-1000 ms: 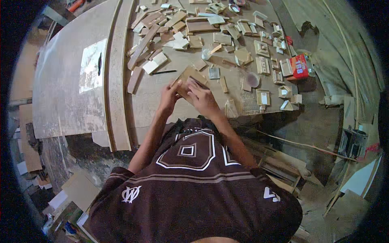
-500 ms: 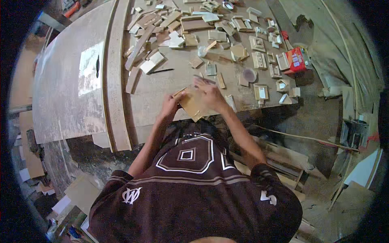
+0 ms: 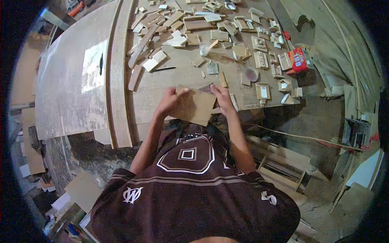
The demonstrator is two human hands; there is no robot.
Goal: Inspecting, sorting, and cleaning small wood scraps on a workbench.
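Note:
Near the front edge of the table, my left hand (image 3: 172, 99) grips a thin tan wooden board (image 3: 193, 106) by its upper left side, thumb on top. The board is tilted and reaches out over the table edge. At its upper right corner my right hand (image 3: 223, 99) is closed on a small dark flat piece (image 3: 207, 88), which looks like a folded sheet of sandpaper. That piece lies against the board's edge. Beyond my hands are a small greyish block (image 3: 212, 67), a narrow wood strip (image 3: 223, 79) and a round dish (image 3: 250, 74) of dark contents.
Many wood offcuts (image 3: 174, 20) are heaped at the far side. Small assembled wooden pieces (image 3: 260, 60) line the right edge beside a red box (image 3: 299, 60). Long wooden strips (image 3: 118, 77) cross the table at left. A clear cup (image 3: 204, 50) holds a stick.
The board has turned flatter and now shows more of its face. My right hand has moved right and down to the board's corner, still with the dark piece.

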